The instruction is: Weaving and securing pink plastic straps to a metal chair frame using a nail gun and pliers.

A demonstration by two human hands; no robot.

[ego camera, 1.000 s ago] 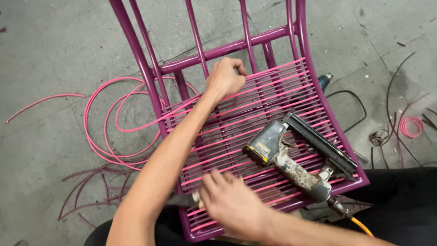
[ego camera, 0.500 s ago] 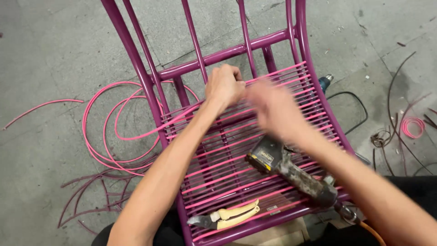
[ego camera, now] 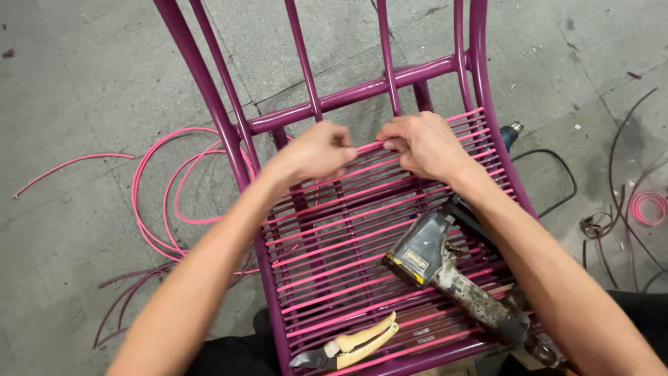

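We see both hands meeting at the far end of the woven seat of a magenta metal chair frame [ego camera: 229, 132]. The left hand [ego camera: 316, 150] is curled nearly closed, its fingertips pinching a pink cord [ego camera: 369, 146] that runs across the seat, and the right hand [ego camera: 424, 145] is curled the same way just right of it, gripping the same strand. Held from both sides like this, the cord seems to us to be kept taut and level with the rows already laid.

On the near right of the seat lies a grimy pneumatic stapler [ego camera: 445, 275], resting flat on the strands under the right forearm, close enough to grab. At the near edge lie cutters with cream handles [ego camera: 351, 342], closed. A heat gun [ego camera: 511, 132] pokes out past the right rail, its black cable [ego camera: 557, 181] looping over the concrete floor [ego camera: 83, 76]. Loose pink cord coils [ego camera: 163, 202] spread left of the frame; more scraps [ego camera: 647, 205] sit far right. The upright back bars crowd the far side of the hands, and the stapler hems in the right forearm.
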